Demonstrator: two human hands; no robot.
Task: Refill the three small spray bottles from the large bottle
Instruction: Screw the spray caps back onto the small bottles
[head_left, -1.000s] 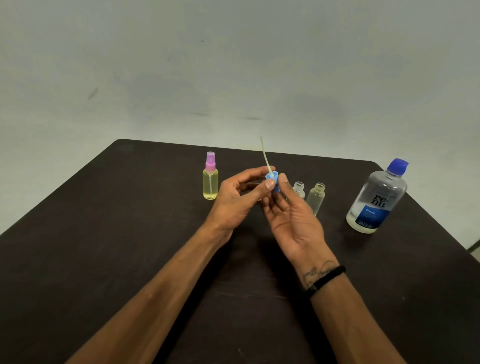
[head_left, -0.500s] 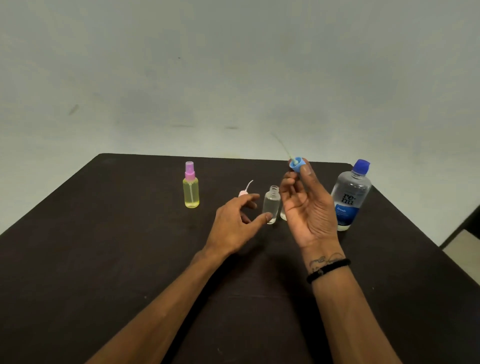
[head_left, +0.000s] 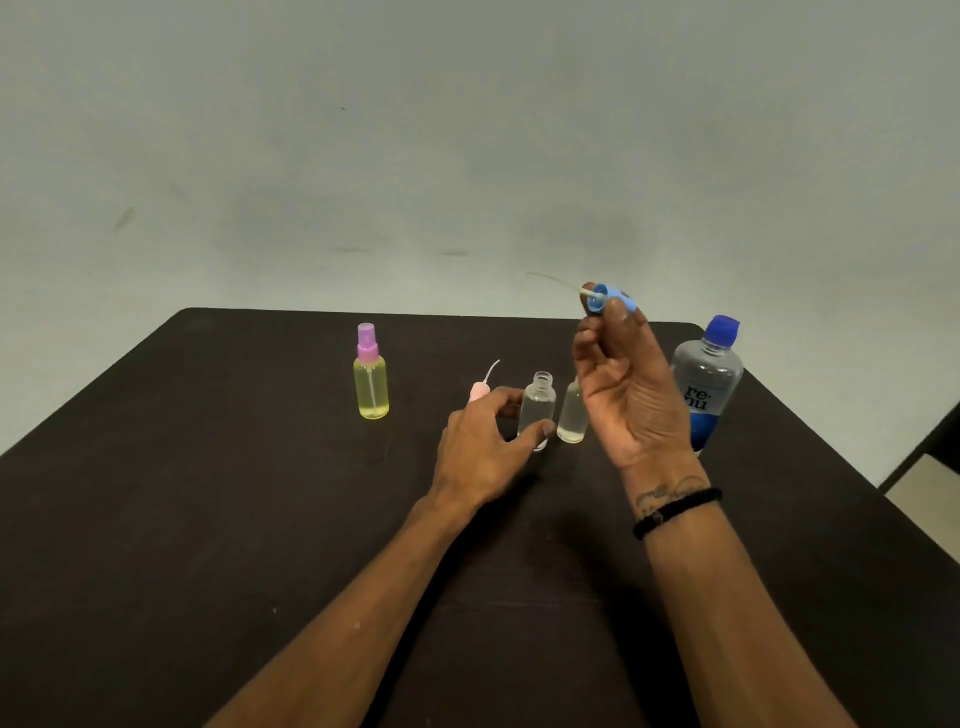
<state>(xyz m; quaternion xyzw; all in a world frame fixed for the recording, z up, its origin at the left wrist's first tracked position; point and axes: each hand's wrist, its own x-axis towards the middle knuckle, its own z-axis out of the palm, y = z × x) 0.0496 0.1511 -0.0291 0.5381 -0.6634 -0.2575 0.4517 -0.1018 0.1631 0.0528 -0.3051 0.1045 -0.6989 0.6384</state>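
Observation:
A dark table (head_left: 208, 493) carries three small spray bottles. The yellow-filled one (head_left: 371, 384) stands capped in pink at the left. At the centre stands an uncapped clear bottle (head_left: 540, 400), and my left hand (head_left: 483, 452) holds it with the thumb at its lower front and the fingers at its left side. A second uncapped bottle (head_left: 571, 415) stands right of it, partly hidden by my right hand (head_left: 634, 395). That hand is raised and pinches a blue spray cap (head_left: 610, 296), its dip tube pointing up-left. The large blue-capped bottle (head_left: 709, 384) stands at the far right.
A pink spray cap (head_left: 478, 389) with its tube lies on the table just behind my left hand. The table's right edge runs diagonally near the large bottle, with a dark chair frame (head_left: 930, 462) and pale floor beyond it. A plain wall is behind.
A second ago both hands held the blue cap together. My left hand has dropped to the clear bottle, and my right hand has lifted the cap up and to the right.

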